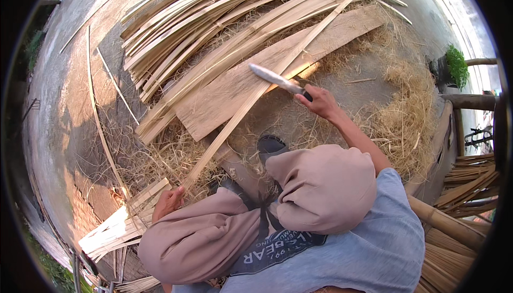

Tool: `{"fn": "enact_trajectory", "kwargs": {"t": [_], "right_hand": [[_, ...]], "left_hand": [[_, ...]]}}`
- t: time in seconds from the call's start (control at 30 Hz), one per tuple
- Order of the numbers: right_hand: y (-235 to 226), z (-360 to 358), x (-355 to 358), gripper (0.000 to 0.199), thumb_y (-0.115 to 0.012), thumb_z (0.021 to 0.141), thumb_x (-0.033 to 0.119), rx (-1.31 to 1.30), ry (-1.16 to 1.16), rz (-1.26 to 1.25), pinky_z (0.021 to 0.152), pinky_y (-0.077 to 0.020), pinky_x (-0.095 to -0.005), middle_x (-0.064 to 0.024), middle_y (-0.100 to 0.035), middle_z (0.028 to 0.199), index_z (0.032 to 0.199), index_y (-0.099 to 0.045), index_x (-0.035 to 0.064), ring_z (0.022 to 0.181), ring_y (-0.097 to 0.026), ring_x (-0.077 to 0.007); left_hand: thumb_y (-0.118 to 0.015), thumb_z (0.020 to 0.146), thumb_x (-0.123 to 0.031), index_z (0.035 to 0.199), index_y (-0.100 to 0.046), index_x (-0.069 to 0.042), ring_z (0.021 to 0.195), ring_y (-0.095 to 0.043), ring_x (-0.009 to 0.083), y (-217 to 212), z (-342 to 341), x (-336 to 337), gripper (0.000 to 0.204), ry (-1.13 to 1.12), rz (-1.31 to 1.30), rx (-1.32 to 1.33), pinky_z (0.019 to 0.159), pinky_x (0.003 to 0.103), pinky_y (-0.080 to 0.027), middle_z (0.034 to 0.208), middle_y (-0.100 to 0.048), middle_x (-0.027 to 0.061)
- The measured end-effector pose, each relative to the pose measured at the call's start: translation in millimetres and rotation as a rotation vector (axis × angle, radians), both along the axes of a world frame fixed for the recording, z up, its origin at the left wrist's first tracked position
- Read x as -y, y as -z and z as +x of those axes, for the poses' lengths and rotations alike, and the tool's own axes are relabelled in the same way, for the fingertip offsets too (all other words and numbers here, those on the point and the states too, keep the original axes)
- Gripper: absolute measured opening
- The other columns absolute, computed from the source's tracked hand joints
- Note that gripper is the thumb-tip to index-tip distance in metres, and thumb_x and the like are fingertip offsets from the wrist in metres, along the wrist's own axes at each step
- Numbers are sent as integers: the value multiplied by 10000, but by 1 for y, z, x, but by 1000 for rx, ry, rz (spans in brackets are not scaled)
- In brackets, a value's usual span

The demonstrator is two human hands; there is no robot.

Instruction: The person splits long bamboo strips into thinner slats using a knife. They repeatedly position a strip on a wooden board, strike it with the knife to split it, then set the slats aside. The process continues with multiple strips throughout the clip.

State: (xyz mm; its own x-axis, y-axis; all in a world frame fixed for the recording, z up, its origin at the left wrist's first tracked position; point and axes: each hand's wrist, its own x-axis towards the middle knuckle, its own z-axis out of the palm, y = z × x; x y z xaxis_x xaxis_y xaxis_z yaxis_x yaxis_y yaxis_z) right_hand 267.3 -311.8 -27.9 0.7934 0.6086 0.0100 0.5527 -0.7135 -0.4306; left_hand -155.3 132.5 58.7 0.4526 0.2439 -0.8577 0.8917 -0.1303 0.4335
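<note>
A long, pale bamboo strip (239, 114) slants from beside my left knee up to the far right, crossing a wide wooden board (214, 103). My left hand (170, 201) is closed around its near end. In my right hand (319, 102) is a knife (270, 77) with a broad blade and a dark handle. The blade lies across the strip above the board, pointing to the far left. Whether its edge cuts into the strip, I cannot tell.
Beyond the board lies a big pile of split bamboo strips (181, 31). Curly shavings (409, 116) cover the ground at the right and near my feet. More strips (115, 234) lie at lower left. A thick bamboo pole (446, 223) and stacked strips are at lower right.
</note>
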Motion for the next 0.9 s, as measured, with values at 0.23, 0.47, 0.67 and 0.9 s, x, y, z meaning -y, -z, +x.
{"fn": "enact_trajectory", "kwargs": {"t": [0.23, 0.47, 0.67, 0.9], "right_hand": [[-18, 66, 20, 607, -526, 1029, 538, -338, 701, 204, 580, -482, -455, -147, -574, 612, 757, -580, -2, 612, -648, -291], [-36, -151, -68, 476, -648, 973, 524, -202, -137, 35, 622, -518, -493, -162, -646, 764, 906, -573, 59, 661, -651, -380], [-21, -7, 14, 527, -607, 984, 559, -78, 253, -5, 612, -505, -504, -175, -642, 713, 897, -600, 39, 688, -673, -382], [-19, -30, -36, 555, -597, 992, 559, -156, 233, 143, 578, -469, -496, -168, -607, 643, 845, -576, 24, 646, -650, -350]], "left_hand": [[-591, 1008, -586, 775, -631, -68, 423, -330, 53, 13, 10, -8, 569, -70, -208, -39, 411, 255, -239, 495, -386, -60], [-579, 1028, -548, 738, -573, -82, 384, -275, 43, 51, 123, 18, 549, -138, -706, -130, 370, 229, -201, 478, -358, -61], [-505, 1068, -525, 734, -550, -97, 390, -259, 36, 52, 125, 17, 544, -134, -685, -130, 359, 216, -199, 483, -343, -65], [-536, 1042, -565, 730, -572, -93, 388, -274, 47, 63, 114, 5, 567, -107, -731, -166, 375, 229, -196, 484, -367, -56]]}}
